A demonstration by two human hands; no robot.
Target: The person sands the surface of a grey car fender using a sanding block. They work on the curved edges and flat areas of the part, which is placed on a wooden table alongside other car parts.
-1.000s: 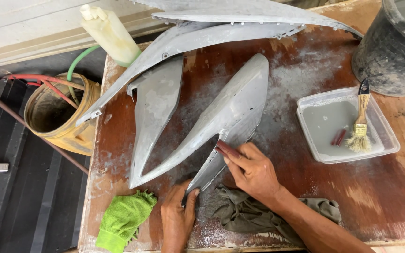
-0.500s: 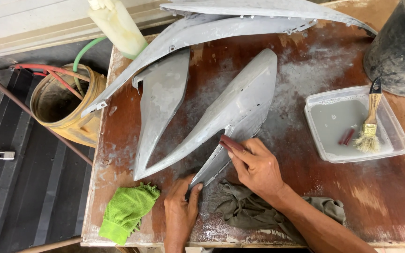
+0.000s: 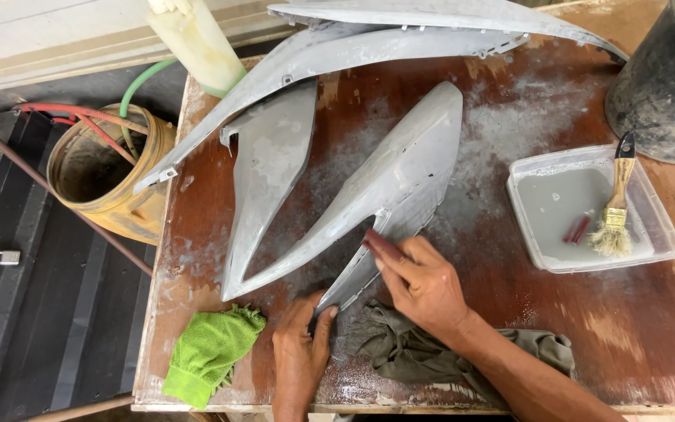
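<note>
Head view: right hand [image 3: 423, 285] pinches a dark red sanding piece [image 3: 384, 244] on the grey panel [image 3: 384, 195] near the table's [image 3: 509, 336] front edge. Left hand [image 3: 300, 355] presses the panel's tip flat; keep it steady.

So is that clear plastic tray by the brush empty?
No. The tray holds shallow grey liquid; the paintbrush leans on its rim, bristles inside, beside a small red piece.

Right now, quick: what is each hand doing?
Left hand: open, pressing down the tip of the grey panel.
Right hand: closed on a dark reddish block against the panel.
</note>
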